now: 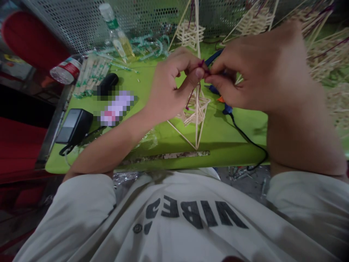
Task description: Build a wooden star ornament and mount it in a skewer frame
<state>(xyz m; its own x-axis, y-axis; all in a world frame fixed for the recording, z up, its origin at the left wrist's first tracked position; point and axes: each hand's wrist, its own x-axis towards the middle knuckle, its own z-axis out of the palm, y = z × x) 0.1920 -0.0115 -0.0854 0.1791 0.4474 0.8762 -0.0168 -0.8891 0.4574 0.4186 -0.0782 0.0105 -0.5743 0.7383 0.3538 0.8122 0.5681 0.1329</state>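
Note:
My left hand (174, 85) and my right hand (253, 69) meet above the green table (223, 142). Both pinch a thin dark red thread (196, 82) between thumb and fingers. The thread hangs down toward a star-shaped frame of pale wooden sticks (195, 111) that lies on the table just under my hands. A blue tool with a black cord (227, 108) rests behind and below my right hand, partly hidden by it.
A black power adapter (73, 125), a black object (107, 83) and packs of sticks (91, 74) lie at the left. A plastic bottle (117, 32) and a lying bottle (67, 69) stand behind. More stick frames (324, 54) pile at the right. A perforated metal panel (71, 22) backs the table.

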